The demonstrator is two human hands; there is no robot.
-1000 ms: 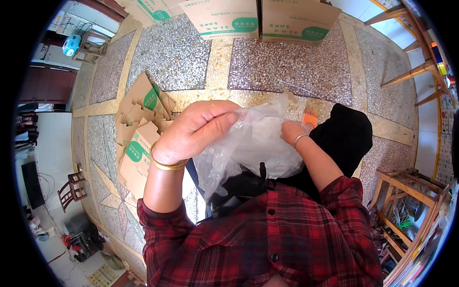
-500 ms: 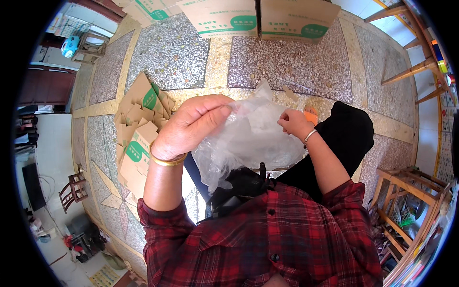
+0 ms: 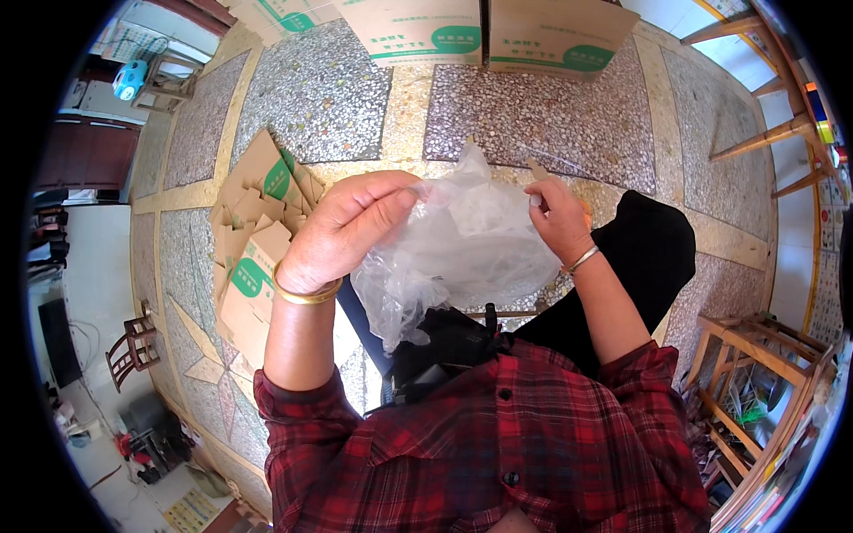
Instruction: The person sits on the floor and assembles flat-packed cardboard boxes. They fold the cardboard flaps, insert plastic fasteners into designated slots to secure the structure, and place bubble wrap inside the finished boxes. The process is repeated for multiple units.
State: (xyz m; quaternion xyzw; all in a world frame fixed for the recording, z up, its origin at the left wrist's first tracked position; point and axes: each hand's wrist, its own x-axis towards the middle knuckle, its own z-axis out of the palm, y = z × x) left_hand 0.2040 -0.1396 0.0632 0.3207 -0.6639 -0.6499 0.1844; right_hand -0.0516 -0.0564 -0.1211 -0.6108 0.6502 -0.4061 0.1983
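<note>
Plastic bag (image 3: 484,253) is pinched in your left hand (image 3: 354,226). Your right hand (image 3: 562,220) curls at its edge; I can't tell that grip.

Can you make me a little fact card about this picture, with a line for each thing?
Left hand: pinching the plastic bag
Right hand: fingers curled beside the bag; can't tell if it's touching
Plastic bag: see-through, crumpled
Left of bag: cardboard pile
Beyond bag: cardboard boxes with green printing
Shirt: red checked
</note>
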